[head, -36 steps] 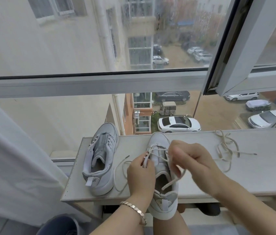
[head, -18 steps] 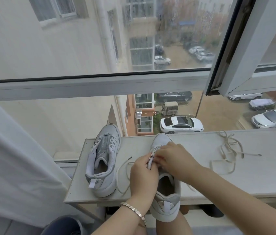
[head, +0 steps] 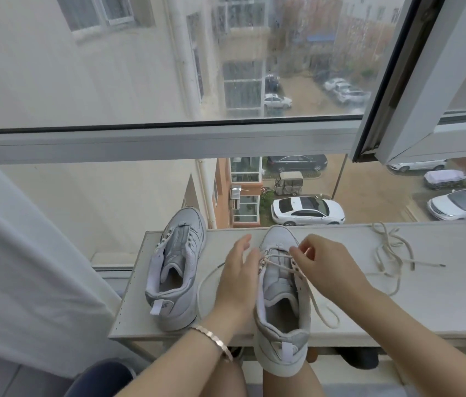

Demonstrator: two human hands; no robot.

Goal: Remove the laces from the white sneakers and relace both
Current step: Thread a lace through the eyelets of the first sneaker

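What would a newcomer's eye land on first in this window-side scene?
First, the hands at the centre: the right hand pinches a cream lace half-threaded through a white low-top sneaker, while the left hand lies open against its side. On the pale wooden shelf, a second white sneaker stands unlaced to the left, and a loose cream lace lies tangled at the right.

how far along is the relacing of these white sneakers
Done: the bare sneaker has no lace; a loose lace lies on the shelf. In hand: the right hand pinches the threaded lace on the near sneaker, laced only near its toe; the left hand is open. Left: finishing that sneaker, then lacing the bare one.
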